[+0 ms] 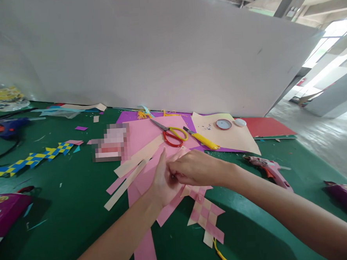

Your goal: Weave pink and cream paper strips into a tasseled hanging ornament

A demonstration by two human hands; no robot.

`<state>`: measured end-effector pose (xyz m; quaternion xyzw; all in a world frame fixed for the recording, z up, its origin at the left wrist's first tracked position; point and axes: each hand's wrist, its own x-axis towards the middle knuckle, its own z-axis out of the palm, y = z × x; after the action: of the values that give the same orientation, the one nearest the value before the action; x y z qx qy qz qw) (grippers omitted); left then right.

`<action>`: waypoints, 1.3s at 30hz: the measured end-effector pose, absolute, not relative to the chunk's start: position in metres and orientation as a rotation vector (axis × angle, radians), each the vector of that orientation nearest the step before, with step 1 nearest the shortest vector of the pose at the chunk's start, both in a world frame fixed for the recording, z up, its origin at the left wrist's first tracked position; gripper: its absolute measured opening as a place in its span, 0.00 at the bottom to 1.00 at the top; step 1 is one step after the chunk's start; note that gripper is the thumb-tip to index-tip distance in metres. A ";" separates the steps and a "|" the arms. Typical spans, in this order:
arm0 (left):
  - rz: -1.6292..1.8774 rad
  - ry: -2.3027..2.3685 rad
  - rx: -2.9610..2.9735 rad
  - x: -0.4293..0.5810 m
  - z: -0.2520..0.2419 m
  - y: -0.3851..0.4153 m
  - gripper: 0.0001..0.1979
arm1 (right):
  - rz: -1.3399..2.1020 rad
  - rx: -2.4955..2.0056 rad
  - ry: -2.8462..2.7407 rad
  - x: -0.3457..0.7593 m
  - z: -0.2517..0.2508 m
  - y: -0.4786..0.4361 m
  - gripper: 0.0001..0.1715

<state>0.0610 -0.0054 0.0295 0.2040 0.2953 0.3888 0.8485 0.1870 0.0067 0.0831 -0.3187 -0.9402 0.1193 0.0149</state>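
Observation:
My left hand (162, 181) and my right hand (193, 167) meet over pink paper in the middle of the table. Between and beneath them is a woven paper strip (204, 213) of pink and cream, its checkered end hanging toward me with a yellow tassel (224, 258). My right hand is closed, fingers curled against the left palm. The left thumb points up, while its other fingers are mostly hidden; both hands appear to grip the strip. Just beyond lie scissors (174, 136) with red and yellow handles and a yellow utility knife (205, 140).
Loose cream strips (130, 184) and a long pink strip (143, 241) lie left. A pink glue gun (271, 169) rests right, a blue glue gun (10, 127) far left. Other things include a blue-yellow woven strip (34, 159), a round tin (223, 124) and a white board (145, 49) behind.

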 end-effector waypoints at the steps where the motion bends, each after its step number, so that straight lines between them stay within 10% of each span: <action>1: 0.817 0.627 0.433 0.061 0.030 -0.005 0.27 | 0.351 -1.001 -2.928 0.187 0.082 0.006 0.10; 39: 0.797 0.526 0.403 0.061 0.027 -0.006 0.27 | 0.432 -0.976 -2.904 0.191 0.079 0.008 0.10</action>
<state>0.0606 -0.0064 0.0275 0.1925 0.2512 0.3810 0.8687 0.1909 0.0084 0.0794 -0.3152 -0.9384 0.1397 0.0237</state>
